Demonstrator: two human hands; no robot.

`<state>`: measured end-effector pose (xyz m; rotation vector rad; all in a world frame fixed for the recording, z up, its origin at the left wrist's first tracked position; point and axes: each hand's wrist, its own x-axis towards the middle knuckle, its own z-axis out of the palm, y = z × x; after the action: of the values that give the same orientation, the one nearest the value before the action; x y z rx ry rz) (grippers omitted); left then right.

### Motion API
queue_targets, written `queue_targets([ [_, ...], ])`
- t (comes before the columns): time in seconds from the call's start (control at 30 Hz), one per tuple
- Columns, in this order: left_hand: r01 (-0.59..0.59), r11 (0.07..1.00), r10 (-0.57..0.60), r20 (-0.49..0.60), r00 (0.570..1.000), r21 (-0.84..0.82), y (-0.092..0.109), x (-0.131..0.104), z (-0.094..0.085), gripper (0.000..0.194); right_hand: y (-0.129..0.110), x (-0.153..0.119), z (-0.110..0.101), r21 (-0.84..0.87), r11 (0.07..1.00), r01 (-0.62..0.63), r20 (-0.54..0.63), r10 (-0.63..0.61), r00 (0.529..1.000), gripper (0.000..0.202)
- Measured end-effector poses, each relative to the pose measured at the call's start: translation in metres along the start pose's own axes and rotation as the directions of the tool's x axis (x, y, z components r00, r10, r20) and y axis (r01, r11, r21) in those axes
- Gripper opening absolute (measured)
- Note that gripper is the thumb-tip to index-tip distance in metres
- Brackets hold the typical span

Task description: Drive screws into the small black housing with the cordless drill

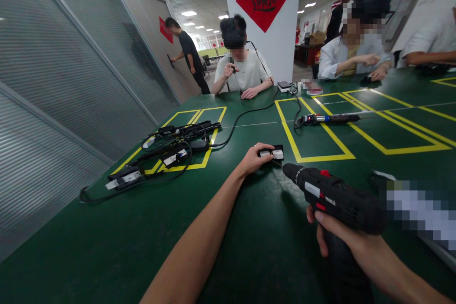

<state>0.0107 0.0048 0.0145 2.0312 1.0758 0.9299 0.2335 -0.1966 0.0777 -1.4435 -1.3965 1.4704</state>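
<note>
My left hand (254, 159) grips a small black part (278, 148) with white labels, held down on the green table (149, 242). My right hand (342, 230) is wrapped round the handle of a black power drill (335, 197) with red accents. The drill points left, and its thin bit reaches to the near edge of the small part. Whether the tip touches the part I cannot tell.
Black adapters with tangled cables (178, 147) lie at the left. A pen-like tool (327, 118) with a cord lies beyond the drill. A pixelated object (420, 209) is at the right. Several people sit or stand across the table, one person (245, 66) directly opposite.
</note>
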Motion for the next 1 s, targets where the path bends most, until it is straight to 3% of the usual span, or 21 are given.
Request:
queue_targets([
  [0.63, 0.038, 0.999, -0.038, 0.008, 0.999, -0.014, -0.0036, 0.0001, -0.0008, 0.039, -0.0064, -0.0030, 0.0015, -0.029, 0.997, -0.074, -0.010, 0.074, 0.997, 0.038],
  [1.0, 0.035, 0.999, -0.035, 0.010, 0.999, -0.014, -0.0017, -0.0010, -0.0011, 0.038, -0.0015, -0.0006, 0.0004, -0.028, 0.998, -0.053, 0.003, 0.053, 0.999, 0.039],
])
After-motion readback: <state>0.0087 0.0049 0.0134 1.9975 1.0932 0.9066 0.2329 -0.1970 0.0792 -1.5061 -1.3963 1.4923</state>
